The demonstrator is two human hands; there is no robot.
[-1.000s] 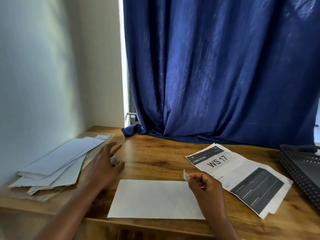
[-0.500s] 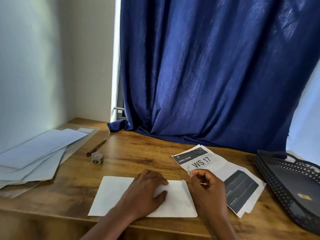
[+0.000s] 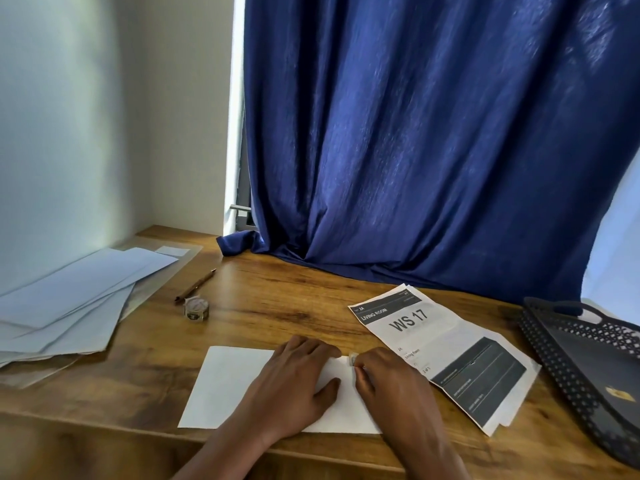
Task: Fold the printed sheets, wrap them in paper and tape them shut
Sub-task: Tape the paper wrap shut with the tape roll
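A white paper packet (image 3: 228, 386) lies flat near the table's front edge. My left hand (image 3: 294, 382) rests palm-down on its middle, fingers spread. My right hand (image 3: 388, 382) presses a small piece of tape (image 3: 351, 360) against the packet's right end with its fingertips. To the right lie printed sheets (image 3: 446, 355), folded lengthwise, with "WS 17" on top. A small tape roll (image 3: 196, 309) stands on the table to the far left of the packet.
A pile of pale blue-white sheets (image 3: 72, 306) covers the table's left side. A brown pen (image 3: 195, 285) lies beside the tape roll. A dark perforated tray (image 3: 585, 372) sits at the right edge. A blue curtain (image 3: 433, 150) hangs behind the wooden table (image 3: 277, 306).
My left hand came back from the tape roll and settled on the packet. My right hand brought the tape piece down onto the packet's right end.
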